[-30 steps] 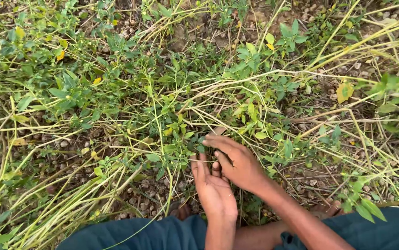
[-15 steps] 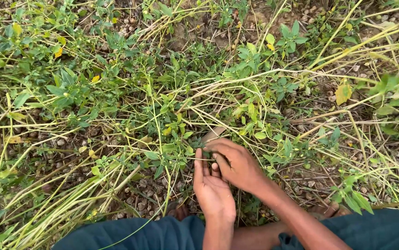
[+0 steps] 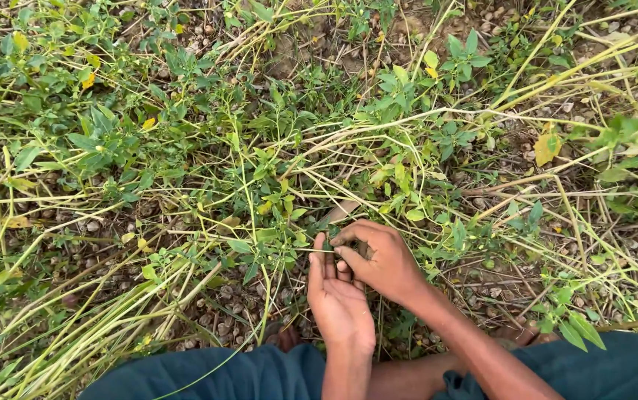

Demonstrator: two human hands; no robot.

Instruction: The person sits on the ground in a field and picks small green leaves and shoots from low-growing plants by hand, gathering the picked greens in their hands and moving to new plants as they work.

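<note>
**Two hands work a thin stem among trailing vines**

Low in the centre of the frame, a person's left hand (image 3: 339, 300) lies palm up, fingers straight and close together, pointing toward the top of the picture. The right hand (image 3: 378, 259) curls over it from the right, its fingertips bunched in a narrow pinch on a thin pale stem (image 3: 289, 251) that runs leftward from the hands into a small green-leaved plant (image 3: 274, 200) just above them. Whether the left hand's fingers also touch the stem cannot be told; the two hands touch each other.

Long yellow-green vines (image 3: 437, 118) cross the frame from lower left to upper right, over bare brown soil strewn with small pebbles (image 3: 222, 315). A yellowed leaf (image 3: 546, 147) hangs at the right, well apart from the hands; another small yellow leaf (image 3: 88, 78) shows at upper left. Along the bottom edge, dark teal cloth (image 3: 215, 374) covers the person's legs on both sides of the forearms. No packages, labels or signs appear anywhere in view.
</note>
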